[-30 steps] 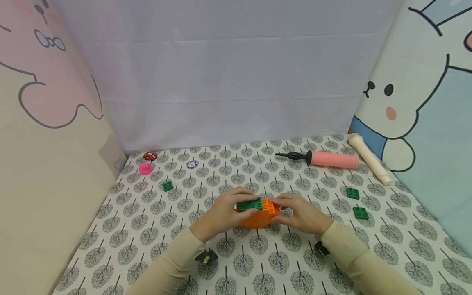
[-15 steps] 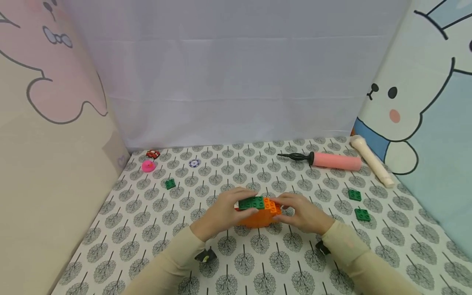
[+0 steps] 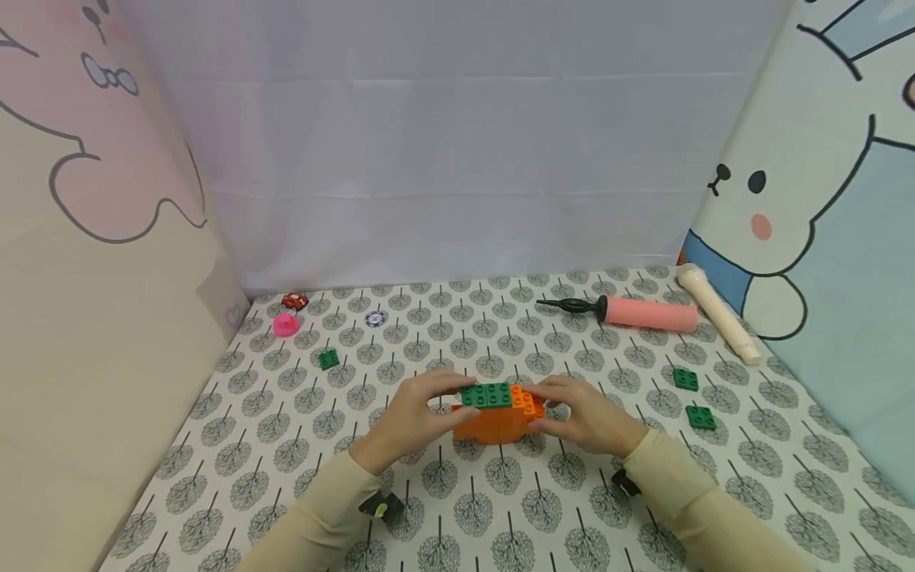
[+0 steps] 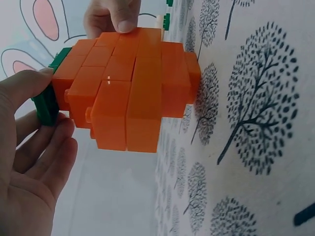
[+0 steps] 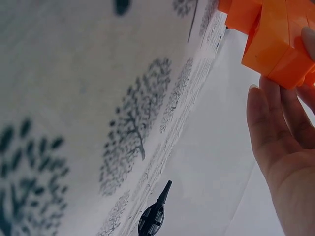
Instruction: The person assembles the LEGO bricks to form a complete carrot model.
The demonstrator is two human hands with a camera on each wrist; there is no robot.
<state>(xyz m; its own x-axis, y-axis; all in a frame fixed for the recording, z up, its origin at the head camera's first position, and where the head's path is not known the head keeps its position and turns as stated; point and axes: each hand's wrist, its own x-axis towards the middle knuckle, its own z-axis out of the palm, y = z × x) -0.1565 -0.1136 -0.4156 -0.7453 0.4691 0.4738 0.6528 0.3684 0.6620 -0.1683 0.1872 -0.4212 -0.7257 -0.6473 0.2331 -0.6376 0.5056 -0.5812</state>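
Note:
An orange building-brick structure [image 3: 493,427] stands on the patterned cloth at the middle of the table in the head view, stepped in wide layers. Two green building bricks [image 3: 486,395] cap its top beside orange studs. My left hand [image 3: 418,409] holds the left end of the green layer; in the left wrist view, its thumb lies on the green brick [image 4: 47,104] and the fingers curl behind. My right hand [image 3: 582,411] grips the structure's right end between thumb and fingers. The right wrist view shows only part of the orange bricks [image 5: 275,46].
Loose green bricks lie at right, one [image 3: 685,379] behind another [image 3: 700,417], and one at left [image 3: 328,359]. Farther back are a pink duck [image 3: 286,324], red toy car [image 3: 295,301], poker chip [image 3: 375,318], pink hand pump [image 3: 646,313] and cream tube [image 3: 717,313].
My left hand has slid left and slightly back along the green bricks, uncovering more of their studs. The right hand keeps its grip, and the structure stays in place.

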